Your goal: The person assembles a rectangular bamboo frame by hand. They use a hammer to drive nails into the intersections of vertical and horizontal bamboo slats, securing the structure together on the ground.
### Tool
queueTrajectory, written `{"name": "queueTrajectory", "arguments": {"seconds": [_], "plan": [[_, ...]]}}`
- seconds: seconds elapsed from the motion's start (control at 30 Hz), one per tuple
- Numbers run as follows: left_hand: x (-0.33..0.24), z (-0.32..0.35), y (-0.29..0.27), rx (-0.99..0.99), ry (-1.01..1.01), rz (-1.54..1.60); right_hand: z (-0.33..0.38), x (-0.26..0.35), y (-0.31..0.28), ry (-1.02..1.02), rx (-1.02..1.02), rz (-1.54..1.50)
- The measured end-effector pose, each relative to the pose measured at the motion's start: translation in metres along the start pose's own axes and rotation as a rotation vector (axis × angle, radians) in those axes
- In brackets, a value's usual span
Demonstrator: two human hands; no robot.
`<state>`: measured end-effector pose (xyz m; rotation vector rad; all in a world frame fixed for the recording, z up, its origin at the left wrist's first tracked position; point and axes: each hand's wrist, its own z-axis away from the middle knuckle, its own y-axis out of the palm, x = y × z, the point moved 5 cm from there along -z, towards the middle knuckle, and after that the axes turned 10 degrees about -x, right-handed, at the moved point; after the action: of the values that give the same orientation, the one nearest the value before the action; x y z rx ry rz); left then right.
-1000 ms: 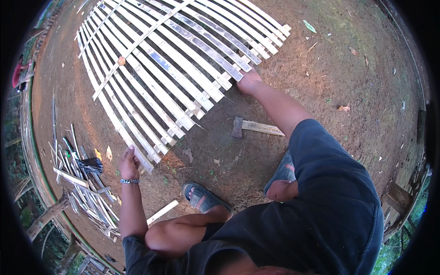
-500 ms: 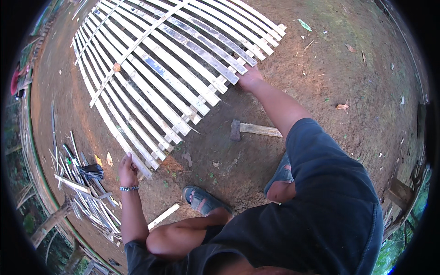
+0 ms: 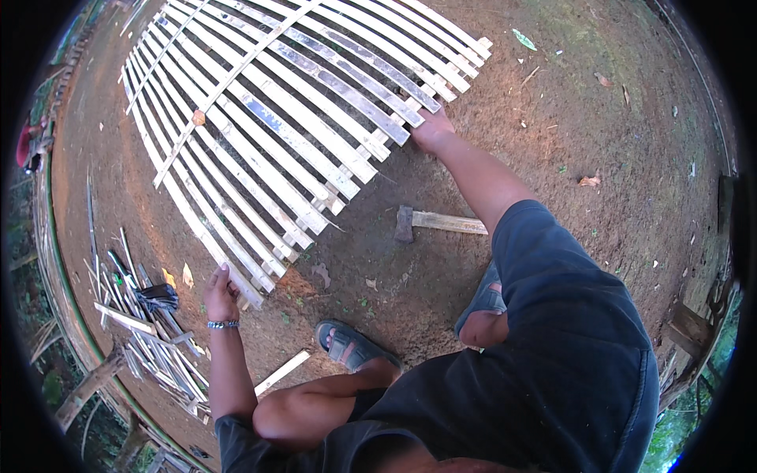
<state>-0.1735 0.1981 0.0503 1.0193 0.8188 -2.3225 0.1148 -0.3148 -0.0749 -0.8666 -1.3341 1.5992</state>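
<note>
A wide panel of pale slats [image 3: 300,150] fixed across thin cross strips lies in front of me over the dirt. My left hand [image 3: 220,292], with a chain bracelet at the wrist, is closed on the near left end of the panel's outermost slat. At the near edge, right of the middle, my right hand [image 3: 433,131] reaches under the slat ends; its fingers are mostly hidden beneath them. An axe [image 3: 441,221] with a wooden handle rests on the soil below my right forearm, touched by neither hand.
Cut strips and sticks [image 3: 165,355] lie heaped at the left, with a black bundle [image 3: 158,297] on them. A loose slat [image 3: 282,373] lies by my left knee. My sandalled feet [image 3: 352,344] stand near the axe. A wooden post [image 3: 688,331] is at the right rim.
Almost nothing differs. Both hands keep their places on the panel, and its far left part has shifted very slightly in the picture.
</note>
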Motion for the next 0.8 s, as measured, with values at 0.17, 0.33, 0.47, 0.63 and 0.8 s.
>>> {"name": "queueTrajectory", "arguments": {"seconds": [0.17, 0.33, 0.47, 0.63, 0.8], "plan": [[0.007, -0.003, 0.005, 0.008, -0.036, -0.057, 0.007, 0.0, -0.007, -0.027, 0.048, 0.04], [0.038, -0.031, 0.01, 0.075, -0.088, -0.132, 0.06, -0.001, -0.017, -0.148, -0.148, -0.071], [0.061, -0.058, 0.018, 0.114, -0.152, -0.153, 0.128, -0.023, -0.025, -0.365, -0.123, -0.203], [0.083, -0.079, 0.025, 0.165, -0.179, -0.212, 0.189, -0.053, -0.033, -0.357, 0.125, -0.141], [0.089, -0.072, 0.042, 0.134, -0.169, -0.12, 0.224, -0.057, -0.022, -0.308, 0.269, -0.146]]}}
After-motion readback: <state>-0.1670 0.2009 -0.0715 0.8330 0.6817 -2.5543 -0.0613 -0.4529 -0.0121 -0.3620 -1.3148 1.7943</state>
